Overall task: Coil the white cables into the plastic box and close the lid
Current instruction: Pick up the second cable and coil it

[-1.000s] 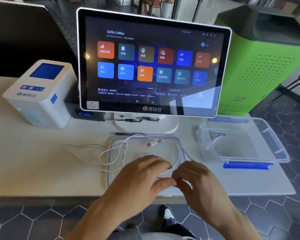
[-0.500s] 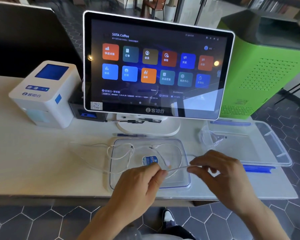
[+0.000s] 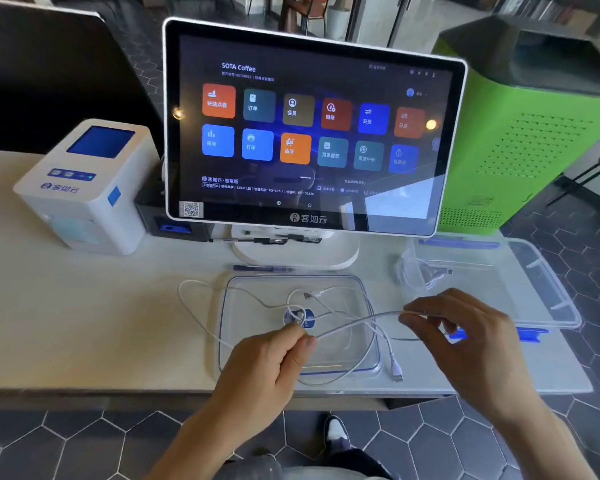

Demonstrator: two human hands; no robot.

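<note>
I have the white cable [image 3: 357,322] stretched between my two hands in front of the screen [image 3: 312,129]. My left hand [image 3: 267,368] pinches it between thumb and forefinger just above the near part of the clear lid [image 3: 229,341], which lies flat on the table [image 3: 84,323] straight in front of the screen's stand. My right hand [image 3: 465,337] pinches the same run further along, off the lid's right edge and in front of the plastic box [image 3: 551,296]. That box sits open to the right of the screen's foot, and a second bundle of cable [image 3: 420,275] already lies at its left end. The rest of my cable trails in loose loops over the lid and out to its left, with one plug [image 3: 397,370] hanging off the lid's near right corner and another end lying near the lid's middle. I judge the cable to be light, thin and floppy, smooth enough to slide through a pinch, so it should coil easily but spring open if I let go. The best place to grip is the cord itself, a little back from a plug, gathering loops into my left hand while the right feeds slack, and keeping the plugs from being bent sharply.
</note>
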